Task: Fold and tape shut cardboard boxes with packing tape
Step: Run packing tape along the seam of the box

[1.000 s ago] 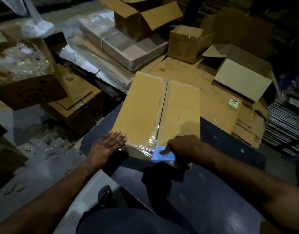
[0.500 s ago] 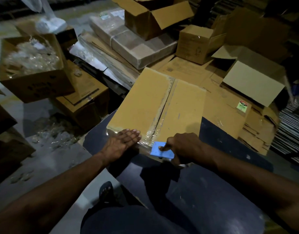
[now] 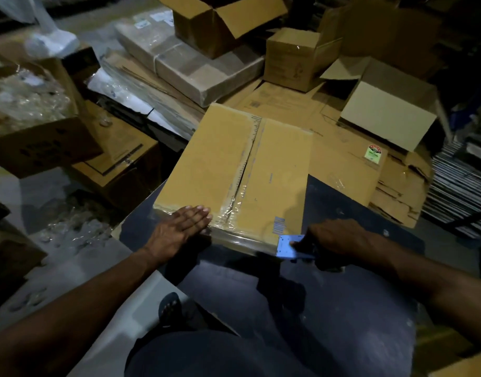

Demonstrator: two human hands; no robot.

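The cardboard box (image 3: 234,170) is seen at frame centre on a dark table (image 3: 342,308), its near edge blurred under clear tape. The left hand (image 3: 179,229) is laid flat, fingers straight, on its near corner. The blue tape dispenser (image 3: 291,246) is gripped by the right hand (image 3: 340,238), largely shadowed.

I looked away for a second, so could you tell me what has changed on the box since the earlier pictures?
The right hand has drawn the blue dispenser rightward along the box's near edge, from the centre seam to the right corner. The left hand stays flat on the near left corner, and the box has not visibly moved.
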